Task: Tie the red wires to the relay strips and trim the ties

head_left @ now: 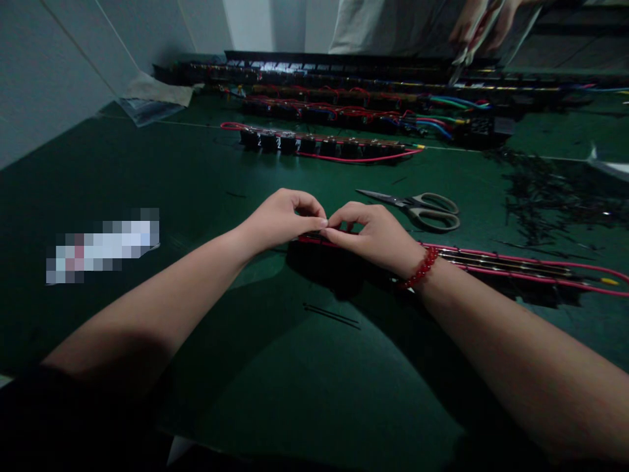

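Observation:
My left hand (289, 219) and my right hand (368, 233) meet fingertip to fingertip above the left end of a long black strip of modules with red wire and metal bars (501, 262). Thumb and forefinger are pinched together on each hand. Whatever lies between the fingertips is too small to make out. The strip runs off to the right beneath my right wrist, which wears a red bead bracelet (423, 267). Two thin black cable ties (331, 316) lie on the green table in front of my hands. Scissors (417, 206) rest just beyond my right hand.
A similar strip with red wire (314, 144) lies farther back, with more wired assemblies (339, 108) behind it. Black offcuts (555, 196) are heaped at the right. A blurred-out white item (103, 248) is at the left. Across the table, another person's hands (484, 29) hold a tool.

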`<state>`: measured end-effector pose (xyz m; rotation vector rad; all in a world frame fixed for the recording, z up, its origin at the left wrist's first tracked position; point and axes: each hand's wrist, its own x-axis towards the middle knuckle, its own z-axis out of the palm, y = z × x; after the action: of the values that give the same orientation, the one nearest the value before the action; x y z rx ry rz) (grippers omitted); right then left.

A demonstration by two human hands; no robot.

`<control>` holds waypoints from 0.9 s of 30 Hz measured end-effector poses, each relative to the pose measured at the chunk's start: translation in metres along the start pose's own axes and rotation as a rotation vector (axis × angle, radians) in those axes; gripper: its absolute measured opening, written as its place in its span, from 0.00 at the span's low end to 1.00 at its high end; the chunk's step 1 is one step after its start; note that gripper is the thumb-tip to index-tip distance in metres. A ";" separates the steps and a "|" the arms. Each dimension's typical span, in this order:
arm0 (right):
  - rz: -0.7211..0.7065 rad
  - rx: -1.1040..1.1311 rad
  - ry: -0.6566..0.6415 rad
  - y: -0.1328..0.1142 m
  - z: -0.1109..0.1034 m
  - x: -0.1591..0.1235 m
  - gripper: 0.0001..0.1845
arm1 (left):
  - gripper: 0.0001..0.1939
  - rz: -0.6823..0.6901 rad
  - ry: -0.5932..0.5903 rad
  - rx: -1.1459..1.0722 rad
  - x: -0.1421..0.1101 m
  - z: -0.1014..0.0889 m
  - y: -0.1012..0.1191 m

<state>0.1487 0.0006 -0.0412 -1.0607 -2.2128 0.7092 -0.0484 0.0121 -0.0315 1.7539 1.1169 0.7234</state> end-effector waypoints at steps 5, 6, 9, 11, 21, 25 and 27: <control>-0.007 0.032 -0.004 0.004 0.001 0.001 0.09 | 0.07 0.028 0.006 0.019 -0.001 -0.001 0.003; -0.008 0.037 -0.010 0.005 0.001 0.001 0.08 | 0.07 0.033 0.008 0.020 -0.001 -0.001 0.004; -0.009 0.041 -0.031 0.005 0.001 0.001 0.07 | 0.06 0.031 0.018 0.030 -0.002 -0.001 0.008; -0.019 0.039 -0.045 0.004 0.001 0.001 0.07 | 0.05 0.027 0.024 0.045 -0.003 -0.001 0.010; -0.094 -0.054 -0.112 0.005 0.000 0.003 0.04 | 0.05 0.050 -0.003 0.077 -0.004 -0.002 0.017; -0.109 -0.074 -0.120 0.005 0.002 0.003 0.05 | 0.05 0.068 -0.009 0.093 -0.005 -0.002 0.018; -0.109 -0.079 -0.117 0.005 0.002 0.003 0.06 | 0.05 0.074 -0.023 0.089 -0.005 -0.001 0.018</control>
<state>0.1478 0.0057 -0.0453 -0.9498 -2.3961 0.6560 -0.0448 0.0048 -0.0142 1.8824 1.0880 0.7058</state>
